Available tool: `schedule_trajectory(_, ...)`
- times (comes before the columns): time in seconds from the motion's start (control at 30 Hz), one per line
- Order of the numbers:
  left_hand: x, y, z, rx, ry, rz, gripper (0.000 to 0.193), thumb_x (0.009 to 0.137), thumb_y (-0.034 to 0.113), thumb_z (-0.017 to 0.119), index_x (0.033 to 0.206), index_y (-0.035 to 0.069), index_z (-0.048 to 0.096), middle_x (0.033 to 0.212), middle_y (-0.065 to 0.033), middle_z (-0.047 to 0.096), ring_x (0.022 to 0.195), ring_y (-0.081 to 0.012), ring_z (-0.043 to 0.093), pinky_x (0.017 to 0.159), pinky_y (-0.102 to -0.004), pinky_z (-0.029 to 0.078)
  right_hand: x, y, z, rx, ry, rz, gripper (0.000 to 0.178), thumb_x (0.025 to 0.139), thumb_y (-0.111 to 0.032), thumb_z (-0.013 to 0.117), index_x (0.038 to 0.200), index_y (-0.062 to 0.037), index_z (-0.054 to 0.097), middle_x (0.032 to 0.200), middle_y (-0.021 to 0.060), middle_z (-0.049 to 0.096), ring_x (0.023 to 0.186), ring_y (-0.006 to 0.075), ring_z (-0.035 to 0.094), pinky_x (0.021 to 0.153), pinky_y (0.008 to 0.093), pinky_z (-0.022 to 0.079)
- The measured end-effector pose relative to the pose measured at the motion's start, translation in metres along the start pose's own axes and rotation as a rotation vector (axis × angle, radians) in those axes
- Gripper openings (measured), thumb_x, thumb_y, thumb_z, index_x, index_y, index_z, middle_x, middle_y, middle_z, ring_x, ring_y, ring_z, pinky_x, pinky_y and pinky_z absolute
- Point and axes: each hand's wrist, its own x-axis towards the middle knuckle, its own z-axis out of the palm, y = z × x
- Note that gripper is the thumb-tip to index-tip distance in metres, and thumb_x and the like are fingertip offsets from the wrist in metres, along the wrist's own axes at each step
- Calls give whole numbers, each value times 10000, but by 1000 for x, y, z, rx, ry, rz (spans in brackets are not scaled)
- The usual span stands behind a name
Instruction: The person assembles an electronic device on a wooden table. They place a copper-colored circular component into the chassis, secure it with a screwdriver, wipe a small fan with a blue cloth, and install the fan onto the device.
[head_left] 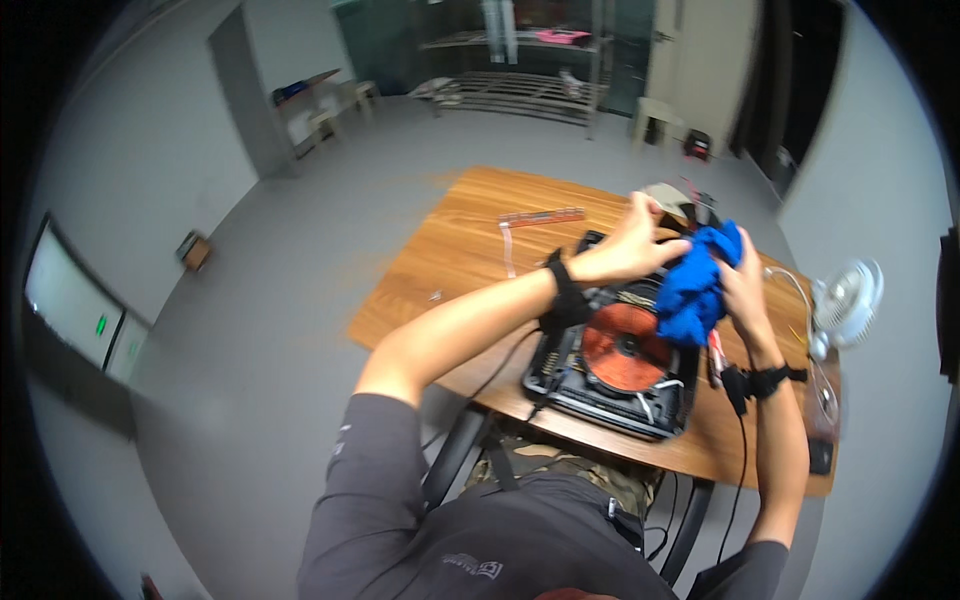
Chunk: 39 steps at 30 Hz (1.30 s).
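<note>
My right hand point(742, 287) is closed round a crumpled blue cloth point(690, 292), lifted over the right side of an opened induction cooker. My left hand point(632, 245) is just left of the cloth, thumb and fingers apart; the thumb reaches the cloth's edge. Below the hands lies the cooker's black housing point(610, 408), with its round copper coil point(626, 348) exposed. The cloth and my left forearm hide the housing's far part. Each wrist wears a black strap with a cable.
A narrow red-brown strip with a white ribbon cable point(540, 217) lies on the wooden table point(440, 255). Beyond my hands is a khaki item point(668, 198). At the right stand a small white fan point(845, 305) and a dark flat object point(820, 457). Metal shelving point(515, 95) is farther back.
</note>
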Motion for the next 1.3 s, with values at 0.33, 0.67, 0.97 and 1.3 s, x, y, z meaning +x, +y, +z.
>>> schedule_trajectory(0.33, -5, -22, -9, -54, -125, -122, 696, 861, 298, 853, 1360, -34, 499, 1298, -232, 583, 1134, -287, 634, 994, -397, 532, -1, 3, 20, 28, -116, 35, 275, 938, -31, 647, 1205, -17, 587, 1078, 38, 658, 1015, 130, 618, 926, 287, 493)
schedule_trajectory(0.67, -3, 14, -25, -427, -355, -260, 387, 893, 248, 830, 1148, -17, 711, 1025, -60, 717, 822, -91, 639, 718, -232, 531, -5, -21, 6, -259, -187, 1, 386, 869, -54, 676, 1247, -11, 610, 1030, 147, 720, 978, 227, 701, 901, 358, 526)
schedule_trajectory(0.97, -4, 19, -46, -138, -333, -194, 412, 910, 248, 809, 1196, -14, 671, 1009, -49, 701, 796, -70, 611, 672, -246, 512, 3, -24, -34, -98, -27, 39, 391, 886, -93, 723, 1246, -7, 599, 1104, 92, 699, 1025, 198, 676, 945, 352, 538)
schedule_trajectory(1.3, -10, 13, -23, 29, -403, -44, 268, 891, 93, 771, 1110, -23, 670, 988, -76, 727, 884, -104, 662, 772, -282, 554, -5, -30, 13, -37, -311, 27, 400, 865, -129, 793, 1208, -12, 625, 1074, 56, 681, 1006, 120, 627, 911, 309, 521)
